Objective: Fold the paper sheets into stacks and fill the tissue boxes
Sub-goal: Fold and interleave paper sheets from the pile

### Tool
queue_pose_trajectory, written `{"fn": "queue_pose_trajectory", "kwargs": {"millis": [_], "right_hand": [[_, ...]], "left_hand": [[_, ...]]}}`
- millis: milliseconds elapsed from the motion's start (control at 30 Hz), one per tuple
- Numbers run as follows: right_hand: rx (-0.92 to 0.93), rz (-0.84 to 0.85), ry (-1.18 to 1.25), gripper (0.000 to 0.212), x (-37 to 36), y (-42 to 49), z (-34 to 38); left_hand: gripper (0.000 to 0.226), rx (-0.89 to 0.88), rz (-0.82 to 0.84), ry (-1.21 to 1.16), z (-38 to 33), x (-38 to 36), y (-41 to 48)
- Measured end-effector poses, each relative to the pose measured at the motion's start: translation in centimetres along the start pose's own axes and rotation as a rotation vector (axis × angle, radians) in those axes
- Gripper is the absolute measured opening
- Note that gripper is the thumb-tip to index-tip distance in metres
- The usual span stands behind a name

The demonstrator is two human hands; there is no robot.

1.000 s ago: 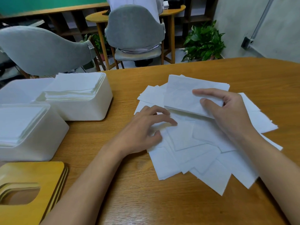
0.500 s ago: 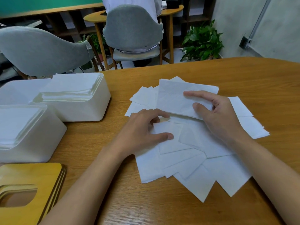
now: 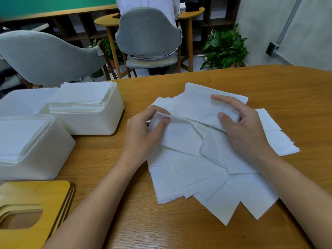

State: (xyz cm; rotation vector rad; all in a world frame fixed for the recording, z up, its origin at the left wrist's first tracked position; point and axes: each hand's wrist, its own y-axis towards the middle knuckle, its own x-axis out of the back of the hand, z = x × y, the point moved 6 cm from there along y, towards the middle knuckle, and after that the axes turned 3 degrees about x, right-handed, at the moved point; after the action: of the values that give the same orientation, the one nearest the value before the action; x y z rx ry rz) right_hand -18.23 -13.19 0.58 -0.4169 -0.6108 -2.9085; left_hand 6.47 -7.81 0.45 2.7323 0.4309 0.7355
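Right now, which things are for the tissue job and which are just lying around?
For the job: loose sheets; stack gripped by right hand; sheet pinched by left hand; far box; near box; yellow lids.
Just lying about: grey chairs; plant; small table.

Bright, even indoor light from overhead, soft faint shadows on the surface (image 3: 179,230), paper sheets (image 3: 197,168) slightly washed out, wide-angle bowing at the edges.
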Motion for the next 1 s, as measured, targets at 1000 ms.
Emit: {"fn": "queue_pose_trajectory", "kwargs": {"millis": [1000], "right_hand": [[-0.045, 0.212, 0.371, 0.069, -2.7, -1.3, 1.8]], "left_hand": [[0.024, 0.209, -0.014, -0.493, -1.3, -1.0, -1.0]]}}
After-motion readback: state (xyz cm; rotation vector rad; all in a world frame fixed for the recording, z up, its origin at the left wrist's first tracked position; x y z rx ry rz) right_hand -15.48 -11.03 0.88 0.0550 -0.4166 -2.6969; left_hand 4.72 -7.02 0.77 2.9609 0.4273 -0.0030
